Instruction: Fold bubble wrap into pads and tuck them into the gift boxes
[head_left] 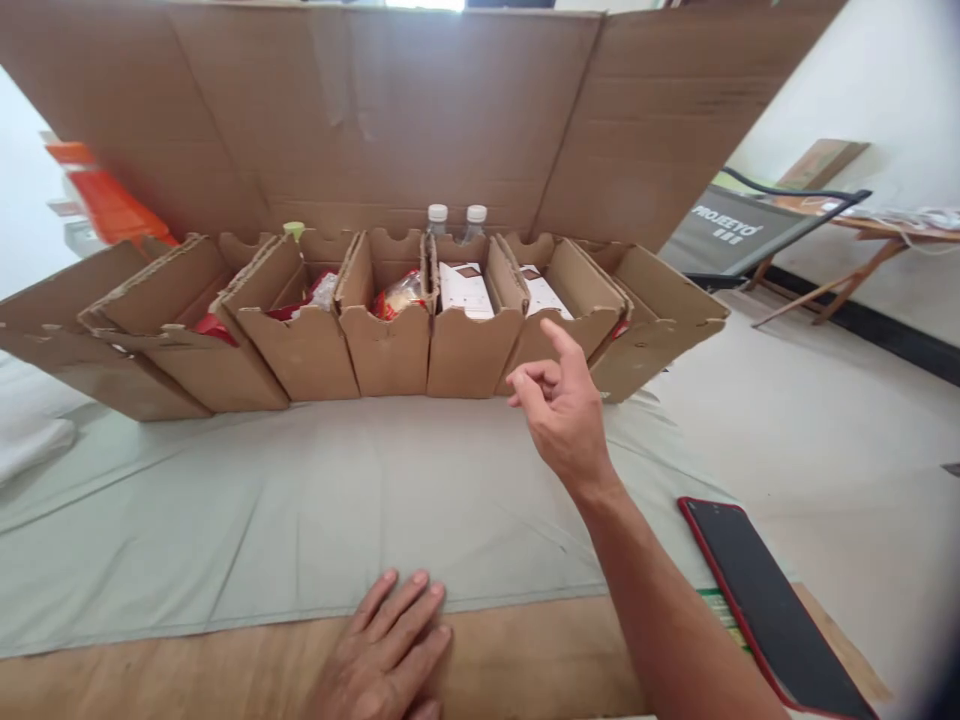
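Right hand is held right of center, index extended at cardboard box rim; contact can't be told. White carton is seated inside. Left hand is laid flat on surface, bottom center. Both grips released.

My left hand: low, palm down, fingers extended and slightly spread; my right hand: raised, farther forward, index finger extended, other visible digits loosely bent; my right forearm: bare, slanting up and leftward from the lower edge of my view.
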